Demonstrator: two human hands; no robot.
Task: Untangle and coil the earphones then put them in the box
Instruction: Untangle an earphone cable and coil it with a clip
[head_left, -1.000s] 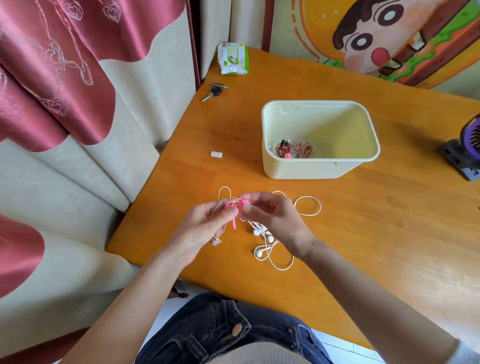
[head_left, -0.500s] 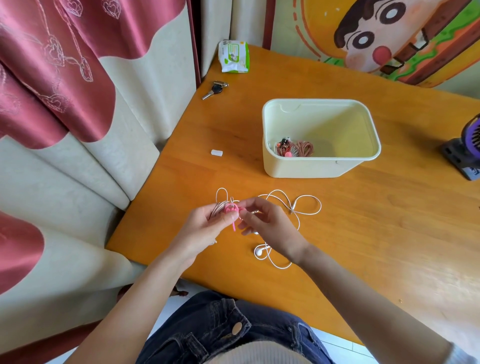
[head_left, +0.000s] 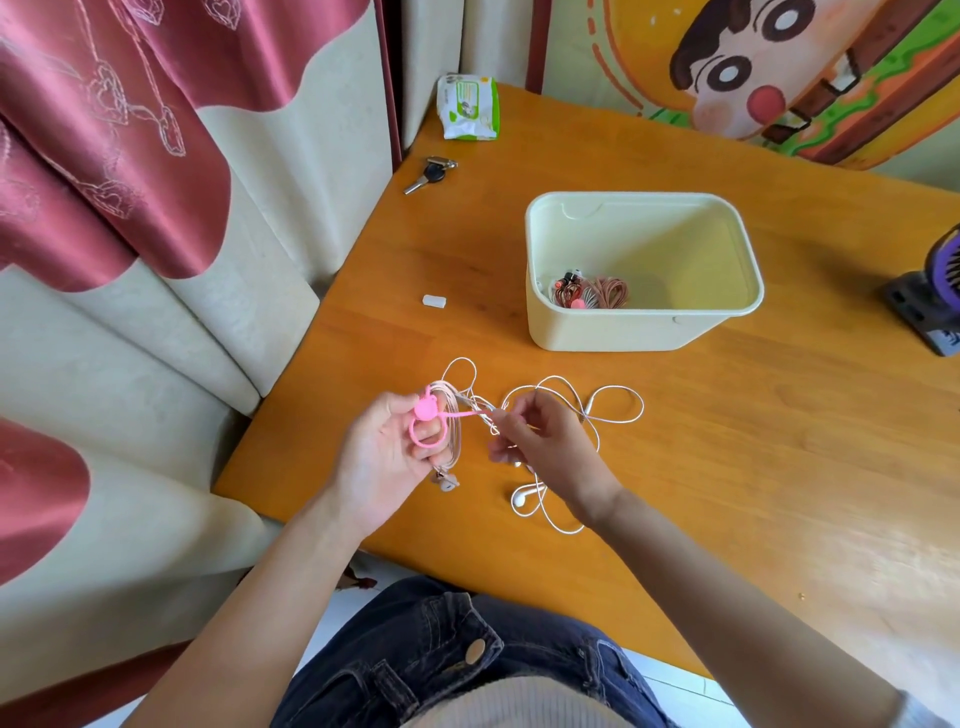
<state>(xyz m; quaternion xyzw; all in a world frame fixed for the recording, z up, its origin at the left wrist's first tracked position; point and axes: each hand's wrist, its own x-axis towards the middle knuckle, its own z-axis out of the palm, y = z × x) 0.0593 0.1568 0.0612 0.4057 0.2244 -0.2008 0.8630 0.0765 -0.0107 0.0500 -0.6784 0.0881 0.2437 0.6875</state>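
While the left hand grips the coiled earphones just above the near worktop edge, its fingers curl round the coil, thumb on top. The coil is a flat oval of pale, glossy thin cable, and a small plug end hangs below the palm.

A pink tie wraps the coil: soft rubbery strap, round flat head, 1 loop circling a finger. Its thin tail runs right to the right hand, which pinches it between thumb and forefinger tips, other fingers loosely bent.

The white earphones lie loose on the worktop, partly under the right hand: smooth white cable in several open overlapping loops, 1 rounded earbud showing near the right wrist. I can't tell whether the hand touches them.

The box sits farther back and right, well apart from both hands: cream plastic, rectangular, rounded corners, lipped rim, no lid on. In its near-left corner lies a reddish-brown bundle of coiled cable.

The worktop is orange-toned varnished wood. Also on it:
- keys
- a green-white wipes pack
- a small white cap
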